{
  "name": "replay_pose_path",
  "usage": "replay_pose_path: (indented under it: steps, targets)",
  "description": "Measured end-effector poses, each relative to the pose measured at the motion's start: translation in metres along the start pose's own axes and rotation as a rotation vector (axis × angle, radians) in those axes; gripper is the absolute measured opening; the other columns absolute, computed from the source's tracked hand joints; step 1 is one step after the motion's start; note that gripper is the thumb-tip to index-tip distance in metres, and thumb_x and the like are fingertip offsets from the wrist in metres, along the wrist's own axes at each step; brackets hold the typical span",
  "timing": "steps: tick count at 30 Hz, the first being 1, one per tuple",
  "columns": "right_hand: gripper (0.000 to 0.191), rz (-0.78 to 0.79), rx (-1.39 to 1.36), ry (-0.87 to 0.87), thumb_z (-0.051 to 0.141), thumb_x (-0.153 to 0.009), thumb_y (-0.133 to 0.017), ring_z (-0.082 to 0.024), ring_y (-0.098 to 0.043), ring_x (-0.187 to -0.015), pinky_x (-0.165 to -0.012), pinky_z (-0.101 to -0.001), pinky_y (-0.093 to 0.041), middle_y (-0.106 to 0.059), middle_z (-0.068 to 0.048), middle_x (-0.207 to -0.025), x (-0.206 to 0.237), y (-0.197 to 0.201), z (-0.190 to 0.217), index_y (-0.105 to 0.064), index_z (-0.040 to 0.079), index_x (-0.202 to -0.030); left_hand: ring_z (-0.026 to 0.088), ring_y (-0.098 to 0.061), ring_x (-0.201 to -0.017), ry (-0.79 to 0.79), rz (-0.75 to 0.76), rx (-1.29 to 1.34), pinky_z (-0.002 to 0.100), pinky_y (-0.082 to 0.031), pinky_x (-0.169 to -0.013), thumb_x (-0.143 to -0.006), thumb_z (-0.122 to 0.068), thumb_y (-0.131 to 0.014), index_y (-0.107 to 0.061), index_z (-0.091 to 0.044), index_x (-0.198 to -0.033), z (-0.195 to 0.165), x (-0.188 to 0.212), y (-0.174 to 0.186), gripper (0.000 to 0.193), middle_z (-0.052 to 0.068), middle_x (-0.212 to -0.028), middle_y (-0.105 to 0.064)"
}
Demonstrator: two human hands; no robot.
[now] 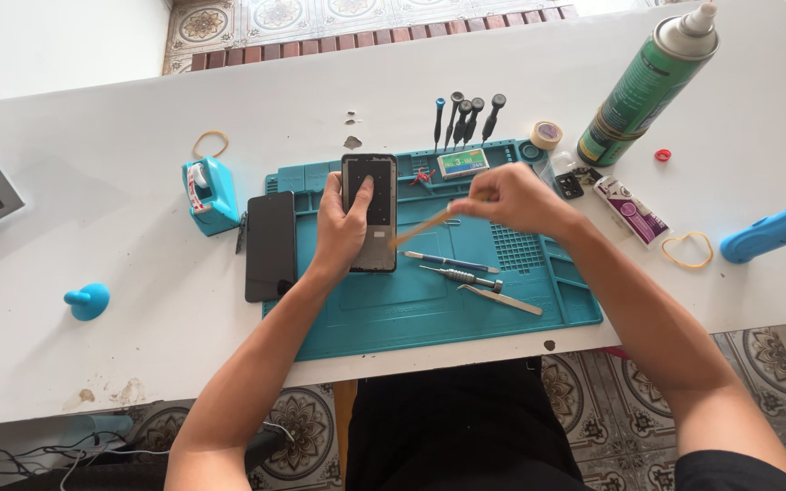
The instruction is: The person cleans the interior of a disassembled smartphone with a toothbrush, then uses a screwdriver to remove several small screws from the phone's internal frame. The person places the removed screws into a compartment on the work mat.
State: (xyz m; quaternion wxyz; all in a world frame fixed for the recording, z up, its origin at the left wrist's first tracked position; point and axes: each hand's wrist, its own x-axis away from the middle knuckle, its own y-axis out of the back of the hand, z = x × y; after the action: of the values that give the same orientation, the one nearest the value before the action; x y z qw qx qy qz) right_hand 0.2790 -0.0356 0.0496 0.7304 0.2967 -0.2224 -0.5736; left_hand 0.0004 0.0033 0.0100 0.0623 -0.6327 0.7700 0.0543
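Observation:
My left hand (341, 227) presses down on an opened phone body (371, 186) that lies upright on the teal repair mat (448, 309). The fingers rest on its dark inner face. My right hand (513, 197) pinches a thin tan stick (420, 227), whose tip points at the phone's right edge. A separate black phone screen (270, 245) lies flat just left of the mat. On the mat under my right hand lie a blue-handled tool (452, 263), a metal screwdriver (461, 273) and tweezers (502, 299).
Several small screwdrivers (466, 118) stand behind the mat. A green spray can (645, 86) and tape roll (546, 135) sit at the back right, a blue tool (775, 232) at the right edge. A blue tape dispenser (209, 193) and blue suction cup (89, 300) are left.

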Motion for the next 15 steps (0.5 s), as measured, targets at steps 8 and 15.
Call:
replay_pose_path:
  steps: [8, 15]
  targets:
    - [0.044, 0.103, 0.098, -0.052, 0.045, -0.085, -0.079, -0.008, -0.035, -0.045, -0.042, -0.0294, -0.023, -0.046, 0.004, -0.05, -0.001, -0.002, 0.0, -0.074, 0.003, -0.07, 0.006, -0.056, -0.077, 0.021, -0.01, -0.003, 0.025, -0.053, -0.072, -0.104, -0.03, -0.059, -0.051, -0.012, -0.098, -0.001, 0.001, 0.0, 0.02, 0.0, -0.084, -0.057]
    - [0.046, 0.17, 0.129, -0.031, 0.045, -0.085, -0.08, -0.009, -0.036, -0.045, -0.042, -0.0287, -0.024, -0.047, 0.003, -0.05, -0.001, -0.012, 0.002, -0.074, 0.003, -0.068, 0.006, -0.056, -0.074, 0.022, -0.002, -0.011, 0.024, -0.053, -0.07, -0.104, -0.03, -0.059, -0.051, -0.013, -0.097, 0.0, 0.0, 0.0, 0.02, 0.0, -0.081, -0.056]
